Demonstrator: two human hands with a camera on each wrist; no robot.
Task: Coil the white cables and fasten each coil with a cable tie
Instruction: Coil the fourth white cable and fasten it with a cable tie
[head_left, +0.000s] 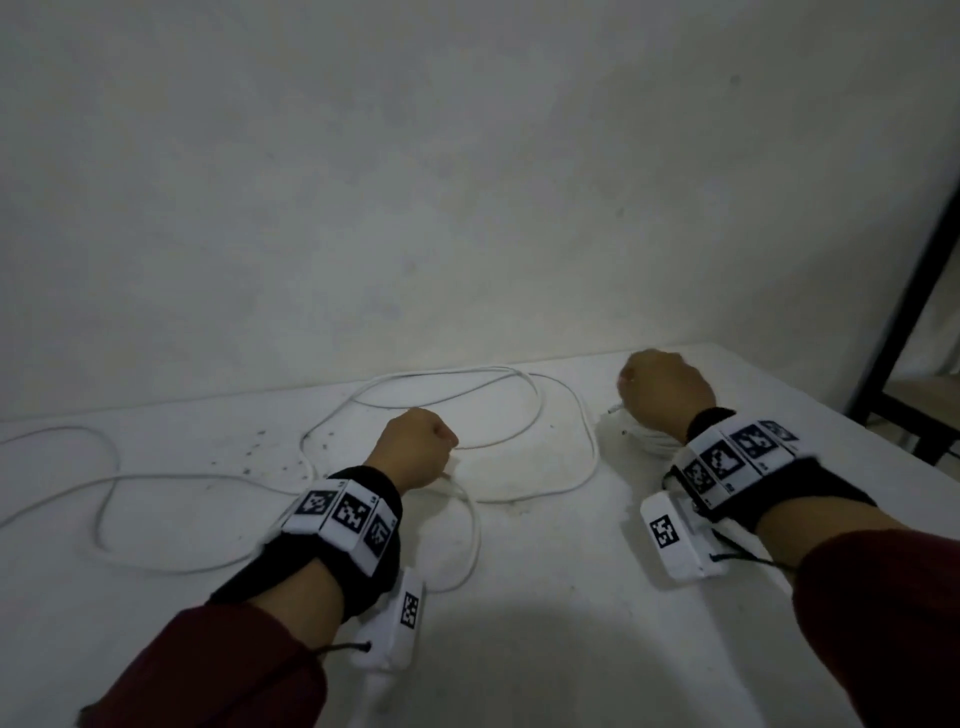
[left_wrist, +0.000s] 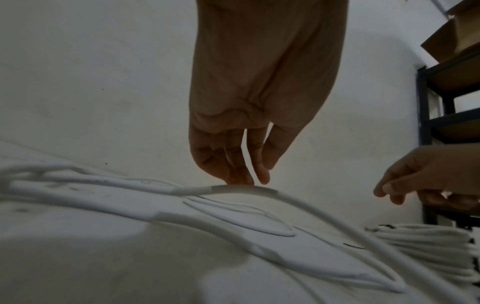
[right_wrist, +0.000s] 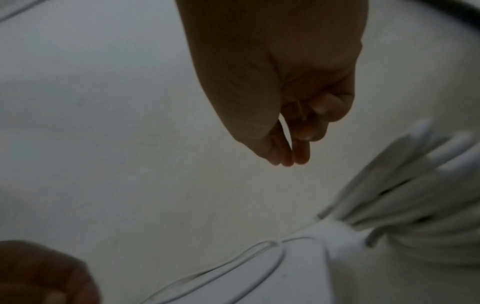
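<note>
1. Your left hand (head_left: 415, 447) is over the middle of the white table (head_left: 571, 623), fingers bunched downward. In the left wrist view the fingertips (left_wrist: 241, 179) meet the loose white cable (left_wrist: 233, 189) where it arches up off the table, pinching or lifting it there.
2. That loose cable sprawls in wide loops across the table, from the far left edge round to just left of your right hand (head_left: 665, 392).
3. Your right hand is curled, its fingertips (right_wrist: 288, 158) drawn together in the right wrist view; nothing shows between them, so I cannot tell whether they hold anything.
4. A coiled bundle of white cable (left_wrist: 426, 251) lies on the table just under and beside your right wrist, apart from the fingers. Dark marks cross the bundle, but they are too blurred to read as a tie.
5. The head view hides most of the bundle behind your right wrist band (head_left: 737, 457). The right wrist view is dim and smeared.
6. A dark shelf frame (left_wrist: 436, 131) holding cardboard boxes (left_wrist: 451, 39) stands to the right.
</note>
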